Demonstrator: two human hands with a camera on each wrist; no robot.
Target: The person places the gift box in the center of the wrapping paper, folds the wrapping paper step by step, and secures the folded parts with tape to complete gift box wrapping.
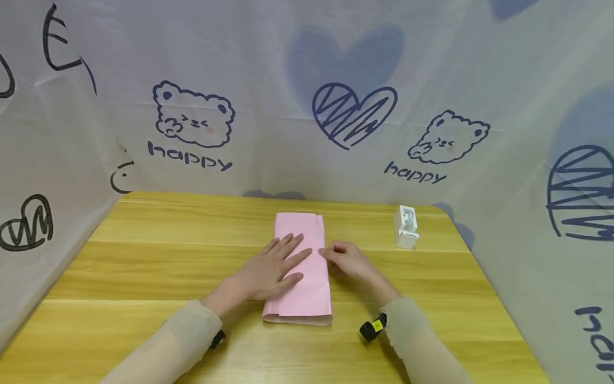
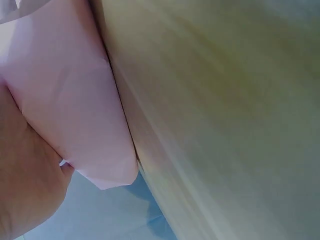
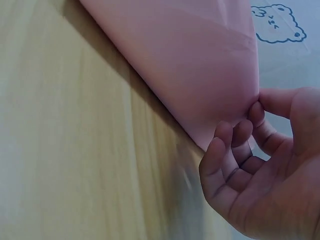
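A folded sheet of pink paper (image 1: 307, 290) lies lengthwise on the table, its layers bulging slightly apart at the near end. My left hand (image 1: 273, 269) rests on it from the left with fingers straight and spread. In the left wrist view, part of that hand (image 2: 32, 175) shows beside the pink paper (image 2: 75, 100). At the right long edge, my right hand (image 1: 350, 261) pinches the paper between thumb and index finger. The right wrist view has this right hand (image 3: 270, 165) at the edge of the paper (image 3: 190, 60), its other fingers curled close by.
A small white box (image 1: 406, 228) with a clear window or opening stands at the back right of the wooden table (image 1: 158, 266). Printed cloth (image 1: 268, 96) hangs behind the table and along both sides. Each wrist wears a dark strapped device.
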